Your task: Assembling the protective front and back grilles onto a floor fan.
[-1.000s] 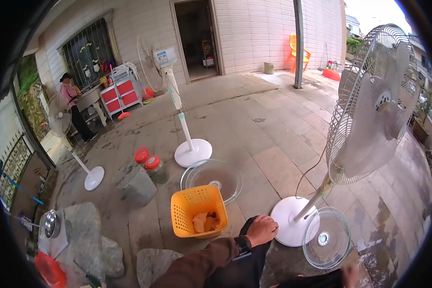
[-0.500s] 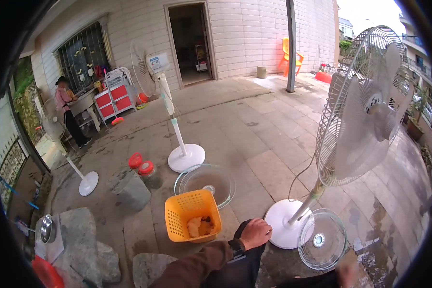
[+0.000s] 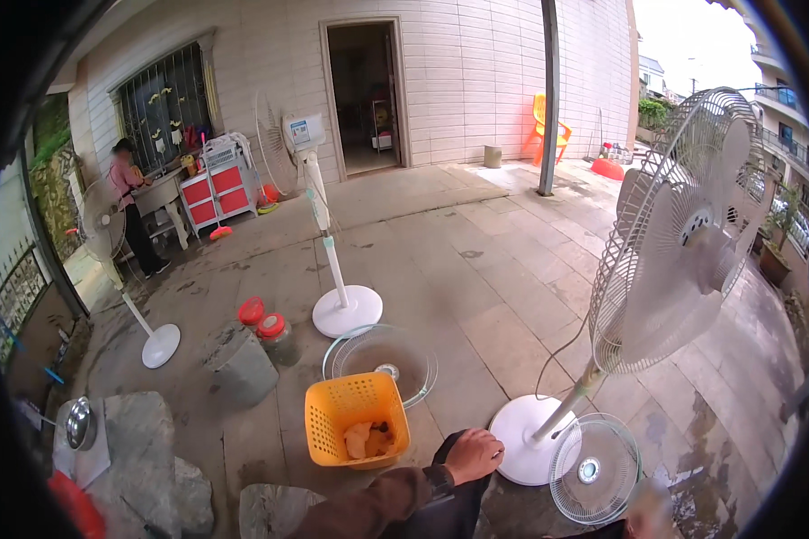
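White plastic dominates: the pedestal fan [image 3: 665,260] leans on its round base [image 3: 530,440], just beside the left hand [image 3: 473,455], which rests curled on the knee, its grip on nothing. The right hand's grip I cannot tell. A bump could topple the fan onto the loose grille [image 3: 593,469] or the yellow basket [image 3: 356,433].

The right hand [image 3: 649,514] at 5 o'clock is blurred and cut off by the lower edge; its fingers are unreadable.
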The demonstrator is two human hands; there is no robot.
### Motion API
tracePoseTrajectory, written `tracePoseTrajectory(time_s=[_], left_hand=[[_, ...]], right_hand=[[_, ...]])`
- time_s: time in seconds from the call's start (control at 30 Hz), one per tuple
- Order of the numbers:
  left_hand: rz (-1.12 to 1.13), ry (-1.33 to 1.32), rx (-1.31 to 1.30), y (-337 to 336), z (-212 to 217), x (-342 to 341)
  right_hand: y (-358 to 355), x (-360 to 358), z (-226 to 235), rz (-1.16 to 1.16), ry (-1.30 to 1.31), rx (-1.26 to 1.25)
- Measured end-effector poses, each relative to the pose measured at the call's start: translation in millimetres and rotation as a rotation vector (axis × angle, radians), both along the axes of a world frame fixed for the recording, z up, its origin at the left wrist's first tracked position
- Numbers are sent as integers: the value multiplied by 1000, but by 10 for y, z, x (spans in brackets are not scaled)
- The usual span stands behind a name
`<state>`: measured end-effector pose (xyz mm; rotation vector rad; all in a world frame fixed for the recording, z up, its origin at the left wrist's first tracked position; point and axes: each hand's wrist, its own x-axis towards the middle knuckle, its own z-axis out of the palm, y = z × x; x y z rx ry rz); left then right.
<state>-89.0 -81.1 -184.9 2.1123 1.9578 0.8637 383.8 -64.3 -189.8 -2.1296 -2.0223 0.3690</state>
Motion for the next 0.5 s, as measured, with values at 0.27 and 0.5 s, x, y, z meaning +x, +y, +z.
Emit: tracePoseTrajectory(time_s=[0.27, 0.5], left_hand=[[-31, -9, 51, 140, 50, 19], [5, -13, -9, -4, 2, -2]], right_hand=[[97, 712, -737, 236, -52, 270], [86, 275, -397, -9, -106, 37]])
